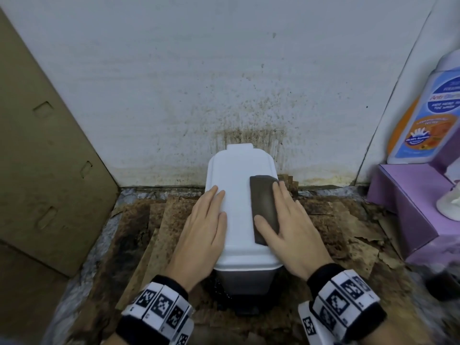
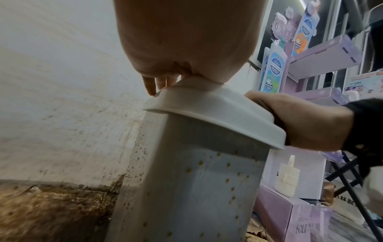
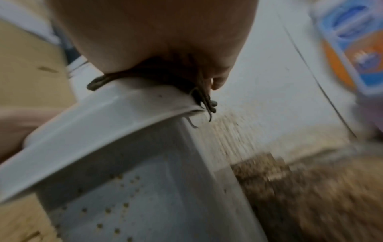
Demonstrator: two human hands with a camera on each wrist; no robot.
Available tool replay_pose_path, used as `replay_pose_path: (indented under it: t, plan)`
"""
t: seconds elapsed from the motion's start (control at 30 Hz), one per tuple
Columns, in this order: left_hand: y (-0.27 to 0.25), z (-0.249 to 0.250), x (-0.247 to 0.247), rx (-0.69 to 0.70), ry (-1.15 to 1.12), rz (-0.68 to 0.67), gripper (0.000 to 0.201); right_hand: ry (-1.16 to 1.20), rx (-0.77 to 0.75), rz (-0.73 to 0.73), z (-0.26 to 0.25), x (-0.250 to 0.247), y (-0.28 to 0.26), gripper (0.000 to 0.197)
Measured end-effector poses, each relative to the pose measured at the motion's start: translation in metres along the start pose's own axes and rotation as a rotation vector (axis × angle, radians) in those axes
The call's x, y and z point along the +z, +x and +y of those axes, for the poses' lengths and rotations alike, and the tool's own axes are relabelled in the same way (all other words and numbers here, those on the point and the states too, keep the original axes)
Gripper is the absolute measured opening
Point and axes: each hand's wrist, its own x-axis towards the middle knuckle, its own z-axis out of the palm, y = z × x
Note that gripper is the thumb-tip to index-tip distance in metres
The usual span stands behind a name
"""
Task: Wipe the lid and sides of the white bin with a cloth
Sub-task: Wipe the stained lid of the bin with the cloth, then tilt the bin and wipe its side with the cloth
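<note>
The white bin stands on the floor against a stained wall, its white lid closed. A folded dark brown cloth lies along the lid's right side. My right hand lies flat on the cloth with straight fingers, pressing it onto the lid. My left hand rests flat on the lid's left side, fingers straight. In the left wrist view the bin's side carries small brown spots under the lid rim. In the right wrist view the cloth is squeezed between palm and lid.
Brown cardboard leans at the left. Purple boxes and a blue and orange bottle stand close on the right. Stained paper sheets cover the floor around the bin. The wall right behind is speckled with dirt.
</note>
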Motion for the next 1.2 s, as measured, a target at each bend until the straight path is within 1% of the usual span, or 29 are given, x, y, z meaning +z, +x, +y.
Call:
replay_pose_path:
  t: [0.07, 0.1, 0.17, 0.27, 0.37, 0.43, 0.5, 0.53, 0.6, 0.67, 0.73, 0.8, 0.83, 0.93, 1.03, 1.13, 1.2]
  plan:
    - [0.0, 0.0, 0.0, -0.003, -0.012, -0.001, 0.06, 0.296, 0.092, -0.051, 0.007, 0.001, -0.001, 0.076]
    - [0.0, 0.001, 0.0, -0.003, -0.011, 0.0, 0.06, 0.412, 0.111, -0.043, 0.008, 0.003, -0.002, 0.075]
    - [0.0, 0.0, -0.001, -0.006, -0.001, 0.0, 0.058, 0.552, 0.128, 0.006, 0.007, 0.011, -0.003, 0.071]
    - [0.001, -0.002, -0.004, -0.007, 0.014, -0.016, 0.052, 0.67, 0.171, 0.067, 0.005, 0.02, 0.0, 0.065]
    - [-0.001, -0.004, -0.011, -0.02, 0.048, -0.03, 0.059, 0.748, 0.166, 0.074, 0.001, 0.025, 0.001, 0.063]
    - [-0.001, -0.005, -0.017, -0.022, 0.098, -0.001, 0.06, 0.791, 0.15, 0.081, -0.004, 0.027, 0.001, 0.063]
    - [0.002, -0.01, -0.023, 0.037, 0.15, 0.063, 0.05, 0.828, 0.157, 0.083, -0.008, 0.03, 0.002, 0.064]
    - [0.004, -0.011, -0.025, 0.085, 0.157, 0.072, 0.048, 0.844, 0.162, 0.086, -0.01, 0.032, 0.003, 0.064]
    - [0.008, -0.012, -0.03, 0.184, 0.131, 0.051, 0.058, 0.881, 0.167, 0.091, -0.014, 0.037, 0.005, 0.062]
    - [0.008, -0.009, -0.032, 0.21, 0.06, 0.035, 0.063, 0.952, 0.17, 0.102, -0.018, 0.043, 0.008, 0.064]
    - [0.006, -0.007, -0.031, 0.187, -0.034, 0.042, 0.054, 1.041, 0.177, 0.112, -0.022, 0.051, 0.012, 0.067]
    - [0.005, -0.006, -0.028, 0.139, -0.092, 0.05, 0.043, 1.075, 0.169, 0.125, -0.026, 0.058, 0.015, 0.062]
    - [0.005, -0.006, -0.028, 0.107, -0.093, 0.051, 0.042, 1.082, 0.157, 0.123, -0.029, 0.062, 0.016, 0.058]
    - [0.008, -0.008, -0.033, 0.029, -0.063, 0.053, 0.052, 1.139, 0.146, 0.089, -0.045, 0.071, 0.015, 0.053]
    - [0.013, -0.015, -0.037, -0.057, -0.024, 0.062, 0.066, 1.146, 0.151, 0.073, -0.063, 0.083, 0.016, 0.054]
    - [0.013, -0.025, -0.037, -0.115, 0.003, 0.107, 0.067, 1.124, 0.149, 0.029, -0.075, 0.099, 0.015, 0.059]
    - [0.011, -0.033, -0.04, -0.132, -0.007, 0.105, 0.067, 1.08, 0.16, 0.013, -0.079, 0.108, 0.015, 0.066]
